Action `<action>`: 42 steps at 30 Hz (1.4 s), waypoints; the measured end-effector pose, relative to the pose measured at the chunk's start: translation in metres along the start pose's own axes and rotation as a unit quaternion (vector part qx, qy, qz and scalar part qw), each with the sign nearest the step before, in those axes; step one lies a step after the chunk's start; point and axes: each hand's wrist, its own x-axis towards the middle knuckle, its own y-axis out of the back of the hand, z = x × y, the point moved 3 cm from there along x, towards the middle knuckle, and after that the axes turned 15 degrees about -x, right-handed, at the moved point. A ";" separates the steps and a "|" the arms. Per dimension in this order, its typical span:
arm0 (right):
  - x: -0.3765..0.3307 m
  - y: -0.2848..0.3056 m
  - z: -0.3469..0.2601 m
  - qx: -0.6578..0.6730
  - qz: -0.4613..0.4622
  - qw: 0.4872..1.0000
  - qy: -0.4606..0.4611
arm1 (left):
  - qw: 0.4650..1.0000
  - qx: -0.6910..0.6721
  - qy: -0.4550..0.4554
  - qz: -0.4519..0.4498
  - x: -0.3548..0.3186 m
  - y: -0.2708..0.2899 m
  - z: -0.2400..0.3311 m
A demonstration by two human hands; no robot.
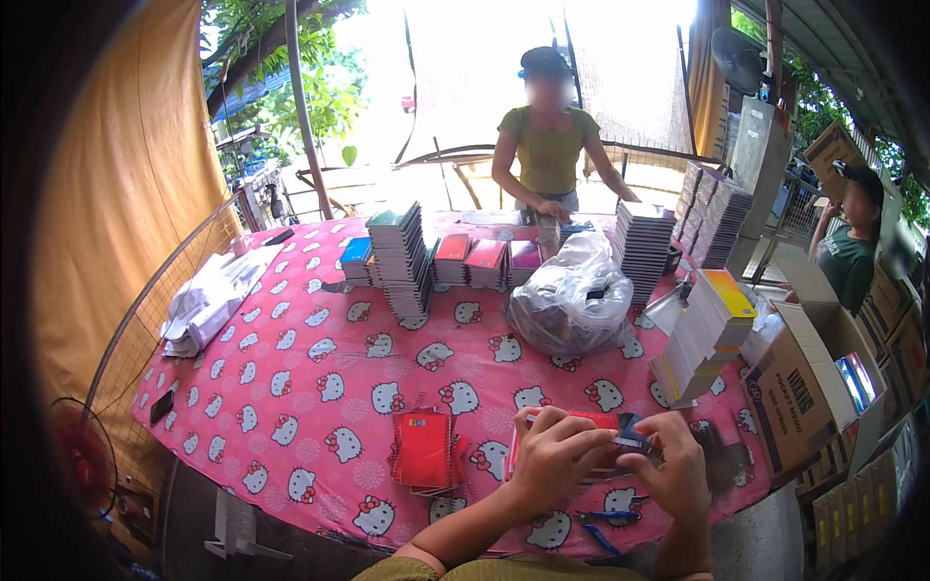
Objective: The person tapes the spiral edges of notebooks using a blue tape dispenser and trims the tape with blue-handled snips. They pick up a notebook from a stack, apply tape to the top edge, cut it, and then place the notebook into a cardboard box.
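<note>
Close to the table's near edge, both my hands are over a stack of red notebooks. My left hand lies across the stack, its fingers closed toward a small dark blue object with a pale strip at its lower edge. Curled around the other side of that object is my right hand, thumb and forefinger gripping it; its kind cannot be made out. A loose pile of red notebooks lies left of my hands. Blue-handled pliers rest in front of the stack.
Tall notebook stacks and a filled clear plastic bag stand farther back. Yellow-topped notebooks lean at right, beside an open carton. A co-worker stands across the pink table; another person is at far right.
</note>
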 end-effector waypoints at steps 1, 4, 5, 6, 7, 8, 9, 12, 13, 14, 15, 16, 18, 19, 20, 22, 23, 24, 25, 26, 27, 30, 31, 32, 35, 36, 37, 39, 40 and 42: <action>-0.002 -0.003 0.002 0.003 0.016 1.000 0.012 | 1.000 -0.003 -0.004 0.000 0.000 0.000 0.000; -0.004 -0.010 0.005 0.017 0.030 0.999 0.016 | 1.000 -0.009 -0.019 0.005 -0.001 0.000 -0.002; 0.000 -0.004 -0.002 0.023 0.011 1.000 -0.005 | 1.000 -0.011 -0.020 0.005 -0.001 0.000 -0.003; 0.003 -0.002 -0.005 0.028 -0.008 0.999 -0.026 | 1.000 -0.012 -0.020 0.006 -0.001 -0.001 -0.003; 0.001 -0.005 -0.003 0.031 0.009 0.999 -0.013 | 1.000 -0.014 -0.021 0.007 -0.001 -0.001 -0.004; -0.002 -0.010 -0.002 0.033 0.027 0.999 0.001 | 1.000 -0.017 -0.021 0.003 -0.002 -0.001 -0.004; -0.004 -0.013 0.000 0.035 0.045 0.998 0.013 | 1.000 -0.020 -0.020 -0.002 -0.005 -0.002 -0.005; 0.004 -0.007 -0.001 0.051 0.035 0.997 0.049 | 1.000 -0.022 -0.017 -0.009 -0.003 0.000 -0.003; 0.003 -0.008 -0.001 0.044 0.045 0.997 0.039 | 1.000 -0.021 -0.016 -0.009 -0.003 0.001 -0.002; 0.000 -0.010 -0.001 0.038 0.056 0.997 0.029 | 1.000 -0.021 -0.017 -0.011 -0.003 0.000 -0.003; -0.002 -0.011 -0.001 0.030 0.067 0.997 0.020 | 0.999 -0.022 -0.019 -0.013 -0.004 -0.001 -0.004; -0.002 -0.011 -0.001 0.038 0.070 0.997 0.015 | 0.999 -0.023 -0.021 -0.015 -0.004 -0.001 -0.004; -0.003 -0.012 -0.001 0.054 0.078 0.996 0.006 | 1.000 -0.013 -0.023 -0.004 -0.002 0.000 -0.001; -0.003 -0.013 -0.001 0.053 0.074 0.996 0.004 | 1.000 -0.008 -0.024 0.002 -0.001 0.000 0.000; -0.003 -0.013 -0.002 0.052 0.069 0.996 0.002 | 1.000 -0.013 -0.022 -0.004 -0.003 -0.001 -0.002; -0.002 -0.012 -0.004 0.054 0.039 0.998 0.008 | 1.000 -0.019 -0.019 -0.015 -0.009 -0.002 -0.007; 0.000 -0.011 -0.003 0.056 0.013 0.998 0.016 | 0.999 -0.017 -0.026 -0.018 -0.009 -0.001 -0.006; 0.002 -0.010 0.000 0.058 -0.013 0.998 0.024 | 0.999 -0.015 -0.033 -0.021 -0.009 0.000 -0.006; 0.005 -0.007 0.013 0.110 0.002 0.994 0.013 | 0.999 -0.015 -0.041 -0.024 -0.010 0.001 -0.005; 0.008 -0.006 0.037 0.163 0.017 0.987 0.001 | 0.999 -0.017 -0.026 -0.016 -0.009 0.003 -0.005; 0.009 -0.006 0.063 0.213 0.035 0.976 -0.012 | 1.000 -0.022 -0.015 -0.011 -0.007 0.003 -0.002; -0.007 -0.042 0.159 -0.042 0.004 0.986 -0.164 | 0.999 -0.035 0.016 0.013 0.003 0.002 0.006; -0.022 -0.067 0.171 -0.059 -0.071 0.987 -0.129 | 0.999 -0.040 0.026 0.022 0.005 0.001 0.007; -0.044 -0.092 0.179 -0.077 -0.144 0.982 -0.092 | 0.999 -0.031 0.022 0.003 0.004 0.001 0.006; -0.090 -0.142 0.201 -0.087 -0.183 0.968 -0.148 | 0.999 -0.014 0.012 -0.038 0.002 -0.002 -0.005; -0.090 -0.147 0.194 -0.077 -0.167 0.964 -0.191 | 0.999 -0.009 0.014 -0.042 0.000 -0.001 -0.007; -0.089 -0.146 0.192 -0.095 -0.180 0.959 -0.198 | 0.999 -0.003 0.015 -0.046 -0.001 0.001 -0.007; -0.085 -0.140 0.188 -0.232 -0.203 0.935 -0.176 | 0.999 -0.020 0.027 -0.030 0.001 0.003 -0.005; -0.082 -0.138 0.185 -0.299 -0.212 0.916 -0.163 | 0.999 -0.028 0.033 -0.022 0.002 0.004 -0.004; -0.091 -0.151 0.212 -0.273 -0.261 0.902 -0.210 | 0.999 -0.026 0.018 -0.018 0.007 0.002 0.001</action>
